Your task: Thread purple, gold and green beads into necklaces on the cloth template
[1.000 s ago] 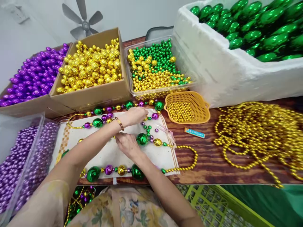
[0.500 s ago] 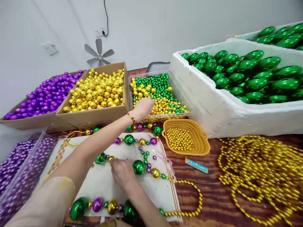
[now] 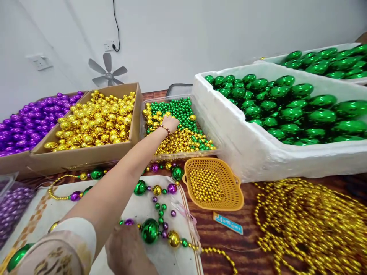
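My left hand (image 3: 170, 123) reaches far forward into a clear tray (image 3: 183, 154) of small green and gold beads. Its fingers curl down among the beads, and what they grip is hidden. A beaded bracelet sits on that wrist. My right hand (image 3: 126, 250) rests low on the white cloth (image 3: 134, 208), fingers closed at the end of a bead strand (image 3: 160, 231) beside a large green ball (image 3: 150, 230). More strung green, purple and gold beads (image 3: 156, 189) lie across the cloth.
Cardboard boxes of gold balls (image 3: 94, 120) and purple balls (image 3: 28, 122) stand at the back left. Foam boxes of large green balls (image 3: 286, 110) are on the right. A yellow basket (image 3: 213, 183) holds gold beads, beside a heap of gold strands (image 3: 312, 225) and a bin of lilac beads (image 3: 13, 204).
My left hand left the cloth and reached forward into the clear tray. The view tilted up and moved forward. My right hand stayed at the strand on the cloth.
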Demonstrator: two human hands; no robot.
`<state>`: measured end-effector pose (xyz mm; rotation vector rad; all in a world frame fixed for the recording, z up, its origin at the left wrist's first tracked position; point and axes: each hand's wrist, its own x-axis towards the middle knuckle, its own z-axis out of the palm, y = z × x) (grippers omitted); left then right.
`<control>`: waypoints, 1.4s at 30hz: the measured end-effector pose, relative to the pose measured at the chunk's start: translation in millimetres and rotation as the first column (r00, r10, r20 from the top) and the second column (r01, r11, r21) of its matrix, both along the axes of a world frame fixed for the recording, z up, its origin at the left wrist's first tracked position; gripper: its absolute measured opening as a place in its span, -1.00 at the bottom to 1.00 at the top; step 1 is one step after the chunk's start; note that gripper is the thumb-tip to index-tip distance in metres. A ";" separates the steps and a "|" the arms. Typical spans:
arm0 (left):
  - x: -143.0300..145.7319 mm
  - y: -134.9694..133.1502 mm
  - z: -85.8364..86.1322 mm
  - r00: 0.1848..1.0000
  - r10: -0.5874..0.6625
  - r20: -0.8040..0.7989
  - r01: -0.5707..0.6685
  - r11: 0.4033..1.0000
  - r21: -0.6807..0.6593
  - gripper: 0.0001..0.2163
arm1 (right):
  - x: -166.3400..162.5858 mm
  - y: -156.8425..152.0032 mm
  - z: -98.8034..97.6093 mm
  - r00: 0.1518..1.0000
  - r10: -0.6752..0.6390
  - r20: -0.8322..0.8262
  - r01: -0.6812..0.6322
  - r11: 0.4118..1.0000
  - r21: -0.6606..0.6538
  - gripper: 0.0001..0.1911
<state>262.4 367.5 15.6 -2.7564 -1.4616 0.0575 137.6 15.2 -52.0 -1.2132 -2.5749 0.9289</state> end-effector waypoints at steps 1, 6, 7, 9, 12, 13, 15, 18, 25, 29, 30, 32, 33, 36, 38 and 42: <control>0.7 -1.0 3.7 1.000 0.000 0.012 0.000 1.000 -0.005 -0.75 | 2.0 3.0 1.2 1.000 -0.005 -0.003 0.005 1.000 -0.013 -0.78; -15.6 -39.8 53.8 0.964 -0.013 0.267 0.011 1.000 0.006 -0.75 | 10.6 16.7 17.8 0.998 -0.062 -0.019 0.062 0.998 -0.008 -0.70; -28.4 -54.5 69.6 0.923 -0.041 0.382 0.048 0.999 -0.010 -0.78 | 11.3 17.4 21.8 0.998 -0.064 -0.004 0.064 0.998 -0.001 -0.68; -67.4 -89.0 102.8 0.828 -0.089 0.553 0.173 0.979 -0.103 -0.80 | 11.5 17.4 26.6 0.996 -0.082 0.035 0.081 0.997 0.006 -0.63; -155.5 -153.5 141.9 0.541 -0.005 0.841 0.365 0.903 -0.229 -0.86 | 10.3 16.9 22.8 0.988 -0.151 -0.043 0.152 0.987 0.041 -0.64; -189.8 -178.5 147.8 0.426 0.085 0.901 0.346 0.905 -0.248 -0.90 | 10.0 16.9 19.5 0.980 -0.178 -0.093 0.182 0.982 0.040 -0.64; -259.7 -229.7 143.4 0.221 0.323 0.920 0.193 0.911 -0.365 -0.91 | 9.3 17.0 13.1 0.952 -0.220 -0.212 0.227 0.974 0.006 -0.67; -347.9 -294.2 99.2 -0.170 0.522 0.836 0.073 0.853 -0.517 -0.88 | 5.2 16.2 10.4 0.861 -0.281 -0.424 0.247 0.960 -0.136 -0.71; -395.9 -358.7 1.9 -0.700 0.577 0.421 0.236 0.743 -0.627 -0.91 | -26.7 5.6 34.5 0.704 -0.322 -0.633 0.189 0.944 -0.270 -0.76; -392.8 -361.9 -1.4 -0.750 0.566 0.342 0.314 0.761 -0.568 -0.85 | -39.6 -2.8 42.2 0.736 -0.286 -0.614 0.194 0.958 -0.213 -0.76; -394.2 -361.4 -1.3 -0.752 0.569 0.333 0.327 0.760 -0.561 -0.84 | -41.3 -4.0 42.3 0.745 -0.274 -0.609 0.194 0.961 -0.196 -0.76; -397.9 -360.5 -1.9 -0.755 0.571 0.321 0.338 0.759 -0.557 -0.82 | -43.6 -5.1 41.1 0.757 -0.253 -0.602 0.188 0.967 -0.170 -0.75; -399.6 -360.2 -2.5 -0.757 0.571 0.319 0.337 0.759 -0.558 -0.82 | -44.5 -5.0 40.0 0.763 -0.246 -0.598 0.186 0.969 -0.162 -0.75; -403.0 -359.4 -4.6 -0.757 0.567 0.326 0.326 0.759 -0.563 -0.82 | -46.9 -3.7 37.4 0.778 -0.237 -0.581 0.186 0.971 -0.147 -0.76; -404.2 -358.8 -6.0 -0.749 0.574 0.332 0.325 0.754 -0.572 -0.83 | -48.3 -2.8 37.4 0.785 -0.236 -0.573 0.189 0.972 -0.140 -0.76; -406.8 -357.7 -7.2 -0.725 0.589 0.356 0.304 0.738 -0.602 -0.87 | -49.5 -2.6 40.9 0.812 -0.226 -0.538 0.191 0.974 -0.122 -0.77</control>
